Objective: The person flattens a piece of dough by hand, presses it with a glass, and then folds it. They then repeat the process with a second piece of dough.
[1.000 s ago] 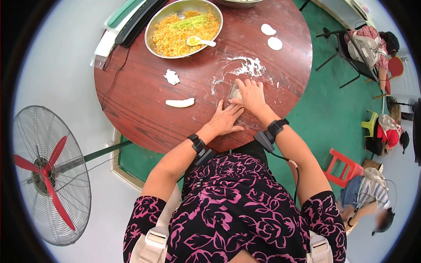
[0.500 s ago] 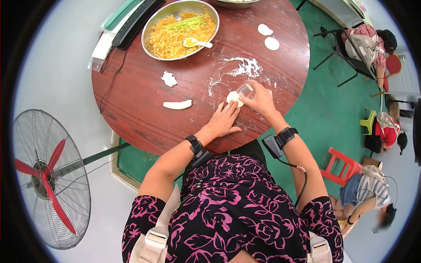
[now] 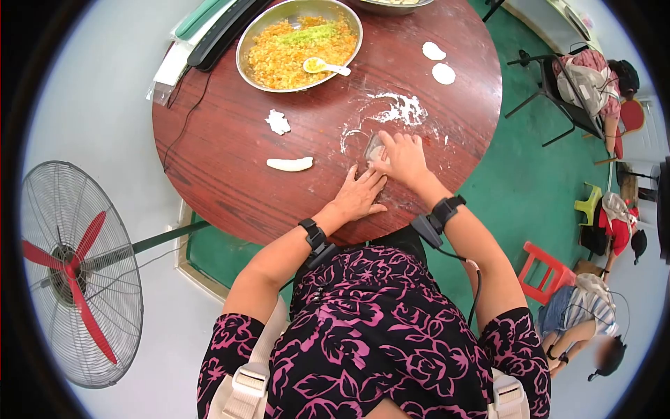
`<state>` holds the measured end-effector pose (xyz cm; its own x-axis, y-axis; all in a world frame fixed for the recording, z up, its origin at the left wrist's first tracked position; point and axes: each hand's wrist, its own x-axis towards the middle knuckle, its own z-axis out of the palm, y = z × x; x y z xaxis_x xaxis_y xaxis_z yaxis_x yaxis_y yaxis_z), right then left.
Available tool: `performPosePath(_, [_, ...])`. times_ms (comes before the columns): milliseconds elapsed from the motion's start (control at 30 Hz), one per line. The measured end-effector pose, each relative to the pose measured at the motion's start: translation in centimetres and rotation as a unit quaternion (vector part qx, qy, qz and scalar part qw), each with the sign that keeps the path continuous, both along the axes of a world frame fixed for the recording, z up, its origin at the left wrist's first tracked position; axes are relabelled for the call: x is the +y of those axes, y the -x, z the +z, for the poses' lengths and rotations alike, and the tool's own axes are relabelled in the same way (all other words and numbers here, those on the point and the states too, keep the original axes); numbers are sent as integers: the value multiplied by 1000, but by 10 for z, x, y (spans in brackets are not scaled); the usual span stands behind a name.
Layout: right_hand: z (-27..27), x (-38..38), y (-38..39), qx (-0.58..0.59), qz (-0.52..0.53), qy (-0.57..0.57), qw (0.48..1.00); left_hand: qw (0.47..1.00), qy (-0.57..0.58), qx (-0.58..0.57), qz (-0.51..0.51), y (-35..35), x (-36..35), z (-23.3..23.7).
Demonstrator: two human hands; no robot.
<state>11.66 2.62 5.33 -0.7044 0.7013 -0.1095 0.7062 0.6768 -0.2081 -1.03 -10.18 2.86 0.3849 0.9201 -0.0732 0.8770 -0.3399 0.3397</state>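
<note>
My right hand [image 3: 403,158] lies over a clear glass [image 3: 373,147] that rests on its side on the floured part of the round red table [image 3: 223,160]. The flat dough piece beneath is almost wholly hidden by the glass and hand. My left hand [image 3: 359,195] rests flat on the table just below, fingers spread, fingertips next to the glass. Both wrists carry black bands.
A dough log [image 3: 289,164] and a dough scrap [image 3: 278,122] lie to the left. Farther back are a flour pile [image 3: 403,108], two round wrappers [image 3: 438,61] and a metal bowl [image 3: 252,35] of orange filling with a spoon [image 3: 324,66]. A standing fan [image 3: 70,272] is left; a red stool [image 3: 548,269] and seated people are right.
Half a second ago my right hand held the glass tilted up beside the exposed dough round; now the glass is back down over the dough under my hand. My left hand stayed put.
</note>
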Motion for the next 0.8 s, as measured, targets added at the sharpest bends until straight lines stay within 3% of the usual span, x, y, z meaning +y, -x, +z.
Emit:
performPosePath(133, [-1, -11, 2, -11, 9, -42, 999, 1000, -7, -9, 4, -1, -4, -4])
performPosePath(300, [-4, 13, 2, 26, -172, -1, 985, 999, -51, -17, -8, 2, -2, -5])
performPosePath(400, [2, 18, -28, 107, -267, 150, 946, 988, -85, -125, 40, 9, 6, 1])
performPosePath(467, [-1, 14, -49, 232, -345, 242, 877, 969, -111, -176, 137, 13, 17, 0])
performPosePath(533, [-20, 11, -72, 370, -403, 360, 756, 937, -128, -174, 276, 7, 30, -6])
performPosePath(633, [-29, -1, -95, 420, -445, 446, 653, 930, -93, -125, 332, -5, 50, -13])
performPosePath(733, [-32, -7, -105, 380, -445, 461, 667, 921, -83, -129, 358, -17, 58, -22])
performPosePath(800, [0, -11, -99, 340, -400, 469, 711, 913, -69, -147, 374, -20, 58, -23])
